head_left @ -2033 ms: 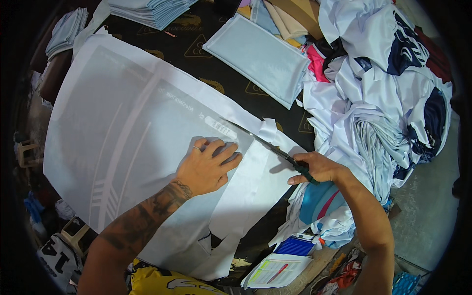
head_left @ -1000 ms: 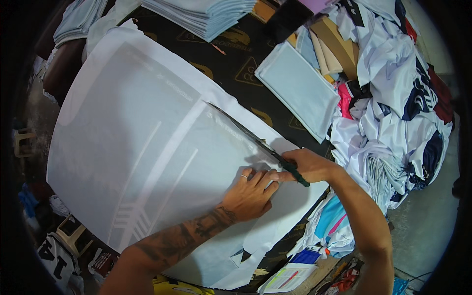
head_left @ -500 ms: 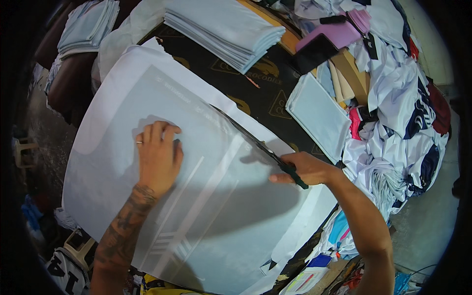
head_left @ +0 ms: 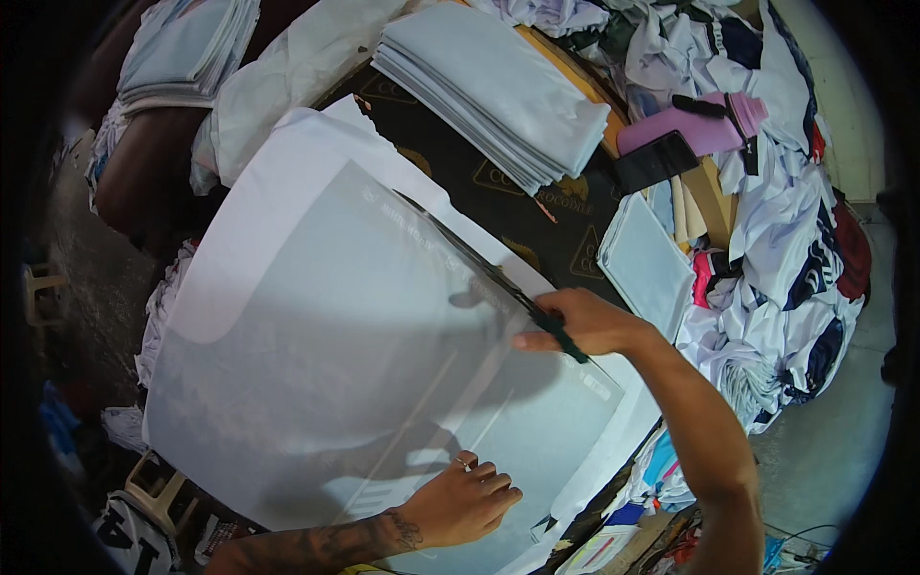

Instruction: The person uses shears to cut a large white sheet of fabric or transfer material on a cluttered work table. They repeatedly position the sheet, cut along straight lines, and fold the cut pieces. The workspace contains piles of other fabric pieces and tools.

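A large grey printed fabric sheet (head_left: 287, 335) with white borders lies spread over the table, pale stripes and small white lettering on it. My right hand (head_left: 585, 324) grips the dark handles of long scissors (head_left: 498, 275). Their blades lie along the border between the grey print and the white margin, pointing up and left. Whether the blades are parted is hard to make out. My left hand (head_left: 465, 500) rests palm down on the lower middle of the sheet, fingers bent and slightly apart, with a ring on one finger. Nothing shows in it.
Folded grey fabric (head_left: 498, 86) is stacked at the back, with a smaller folded pile (head_left: 647, 259) to the right. A black phone (head_left: 656, 163) leans by a pink bottle (head_left: 685, 125). White garments (head_left: 776, 220) heap up at the right. Another fabric stack (head_left: 187, 53) sits far left.
My left hand has moved from the sheet's upper middle down and right to its lower middle. The scissors stay in my right hand along the margin. The whole view has shifted somewhat.
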{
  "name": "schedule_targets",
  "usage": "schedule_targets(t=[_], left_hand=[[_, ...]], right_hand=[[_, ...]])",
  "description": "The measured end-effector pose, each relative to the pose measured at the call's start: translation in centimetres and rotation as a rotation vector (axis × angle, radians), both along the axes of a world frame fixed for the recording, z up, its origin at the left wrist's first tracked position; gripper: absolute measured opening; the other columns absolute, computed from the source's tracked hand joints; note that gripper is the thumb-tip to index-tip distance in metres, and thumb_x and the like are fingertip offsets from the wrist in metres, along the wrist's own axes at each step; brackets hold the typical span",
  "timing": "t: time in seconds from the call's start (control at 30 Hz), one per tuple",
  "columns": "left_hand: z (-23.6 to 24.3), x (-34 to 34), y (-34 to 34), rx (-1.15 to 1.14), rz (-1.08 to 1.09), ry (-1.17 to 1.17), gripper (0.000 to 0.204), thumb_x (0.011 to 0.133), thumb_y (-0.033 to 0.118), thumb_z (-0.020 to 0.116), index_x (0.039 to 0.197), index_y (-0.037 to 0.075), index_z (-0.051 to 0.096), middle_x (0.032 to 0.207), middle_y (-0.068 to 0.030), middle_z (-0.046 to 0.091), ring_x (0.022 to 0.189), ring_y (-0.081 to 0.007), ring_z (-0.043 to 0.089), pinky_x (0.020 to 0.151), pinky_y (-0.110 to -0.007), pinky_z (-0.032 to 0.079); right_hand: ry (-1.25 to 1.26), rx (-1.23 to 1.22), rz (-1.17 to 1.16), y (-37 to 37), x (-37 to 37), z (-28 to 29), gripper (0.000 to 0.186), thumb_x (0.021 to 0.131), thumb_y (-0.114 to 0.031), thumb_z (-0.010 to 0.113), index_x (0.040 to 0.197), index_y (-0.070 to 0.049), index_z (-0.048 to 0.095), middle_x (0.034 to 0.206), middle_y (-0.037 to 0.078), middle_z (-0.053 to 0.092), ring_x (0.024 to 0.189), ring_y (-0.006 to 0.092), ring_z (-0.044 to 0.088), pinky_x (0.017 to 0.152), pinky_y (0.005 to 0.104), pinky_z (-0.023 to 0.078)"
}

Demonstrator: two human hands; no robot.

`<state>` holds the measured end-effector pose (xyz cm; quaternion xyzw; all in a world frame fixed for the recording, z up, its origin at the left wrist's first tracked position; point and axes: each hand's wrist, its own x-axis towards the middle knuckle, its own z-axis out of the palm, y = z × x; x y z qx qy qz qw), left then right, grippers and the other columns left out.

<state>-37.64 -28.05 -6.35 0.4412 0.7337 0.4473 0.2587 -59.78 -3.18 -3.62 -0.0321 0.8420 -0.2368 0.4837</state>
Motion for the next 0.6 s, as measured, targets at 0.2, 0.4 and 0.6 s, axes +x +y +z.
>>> schedule_targets(t=[0.2, 0.4, 0.6], left_hand=[[-1.1, 1.1, -0.4, 0.074, -0.037, -0.036, 0.021, 0.101, 0.016, 0.065, 0.119, 0.008, 0.07, 0.094, -0.0026, 0.065, 0.097, -0.0168, 0.064, 0.095, -0.041, 0.045], [-0.9, 4.5, 1.6, 0.064, -0.239, -0.169, 0.041, 0.096, 0.028, 0.068, 0.132, 0.008, 0.067, 0.118, -0.0086, 0.064, 0.119, -0.0261, 0.06, 0.104, -0.051, 0.041], [-1.9, 10.9, 3.5, 0.073, -0.209, 0.075, 0.026, 0.1, 0.015, 0.06, 0.124, 0.008, 0.069, 0.109, -0.0048, 0.065, 0.113, -0.021, 0.062, 0.102, -0.044, 0.046]], right_hand=[[-0.023, 0.148, 0.098, -3.3, -3.1, -0.6, 0.076, 0.074, -0.076, 0.088, 0.065, -0.006, 0.058, 0.062, 0.004, 0.056, 0.063, 0.0187, 0.057, 0.062, 0.0376, 0.045], [0.021, 0.169, 0.146, -6.6, -5.7, -1.1, 0.076, 0.073, -0.076, 0.088, 0.066, -0.006, 0.059, 0.061, 0.005, 0.055, 0.061, 0.0196, 0.057, 0.062, 0.0375, 0.046], [0.122, 0.14, 0.104, -9.0, -5.5, 1.5, 0.086, 0.074, -0.087, 0.077, 0.075, -0.001, 0.07, 0.07, 0.008, 0.064, 0.07, 0.024, 0.062, 0.067, 0.0407, 0.048]])
